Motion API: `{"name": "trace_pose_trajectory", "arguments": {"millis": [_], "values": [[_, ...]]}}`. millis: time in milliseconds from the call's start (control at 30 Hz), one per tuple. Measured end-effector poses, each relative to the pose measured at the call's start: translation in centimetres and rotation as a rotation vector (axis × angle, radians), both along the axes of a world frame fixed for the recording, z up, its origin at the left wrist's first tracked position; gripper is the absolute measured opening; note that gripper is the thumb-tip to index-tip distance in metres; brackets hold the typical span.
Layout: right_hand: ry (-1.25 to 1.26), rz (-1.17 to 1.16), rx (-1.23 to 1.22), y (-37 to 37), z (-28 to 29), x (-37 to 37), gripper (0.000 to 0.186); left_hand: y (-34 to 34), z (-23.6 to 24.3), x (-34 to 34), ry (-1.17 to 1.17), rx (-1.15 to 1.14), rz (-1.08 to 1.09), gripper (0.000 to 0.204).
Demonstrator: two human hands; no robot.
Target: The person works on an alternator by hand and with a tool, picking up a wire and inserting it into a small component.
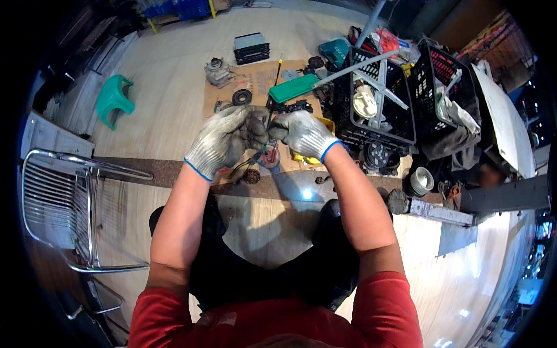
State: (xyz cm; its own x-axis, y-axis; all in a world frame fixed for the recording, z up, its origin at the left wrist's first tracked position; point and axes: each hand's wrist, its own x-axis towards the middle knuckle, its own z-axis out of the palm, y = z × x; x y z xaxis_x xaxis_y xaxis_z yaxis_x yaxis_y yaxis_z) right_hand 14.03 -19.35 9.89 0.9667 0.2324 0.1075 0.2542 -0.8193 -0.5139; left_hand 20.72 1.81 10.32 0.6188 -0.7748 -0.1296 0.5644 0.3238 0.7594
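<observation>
In dirty white work gloves, my left hand [229, 136] and my right hand [296, 132] are raised close together, fingers closed; what they hold is too small and dark to make out. Just below them are a container of small tools [268, 158], pliers [242, 169] and a round rusty part [251, 177]. Beyond my hands lie a black ring [242, 96], a metal housing [217, 73], a green flat case [293, 88] and dark parts [299, 105] on cardboard [212, 93]. A yellow object [307, 158] is partly hidden under my right hand.
Black crates [374, 130] of parts stand at the right, near a white fan wheel [422, 180] and a metal beam [435, 211]. A chrome chair [55, 203] and green stool [113, 93] are at the left. Black trays [252, 52] are stacked behind. A white panel [502, 116] leans far right.
</observation>
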Motion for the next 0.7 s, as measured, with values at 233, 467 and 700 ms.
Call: {"name": "trace_pose_trajectory", "arguments": {"millis": [233,467,700], "values": [[0.029,-0.133,-0.086,-1.0,0.9,0.2,0.028,-0.7,0.5,-1.3,-0.094,0.407,-0.118,0.031],[-0.037,-0.256,-0.046,1.4,1.5,-0.1,0.028,-1.8,-3.4,0.0,-0.37,0.546,0.068,0.032],[-0.192,-0.143,0.118,3.4,1.7,-1.8,0.03,-2.3,-2.7,0.3,0.108,0.088,0.219,0.039]]}}
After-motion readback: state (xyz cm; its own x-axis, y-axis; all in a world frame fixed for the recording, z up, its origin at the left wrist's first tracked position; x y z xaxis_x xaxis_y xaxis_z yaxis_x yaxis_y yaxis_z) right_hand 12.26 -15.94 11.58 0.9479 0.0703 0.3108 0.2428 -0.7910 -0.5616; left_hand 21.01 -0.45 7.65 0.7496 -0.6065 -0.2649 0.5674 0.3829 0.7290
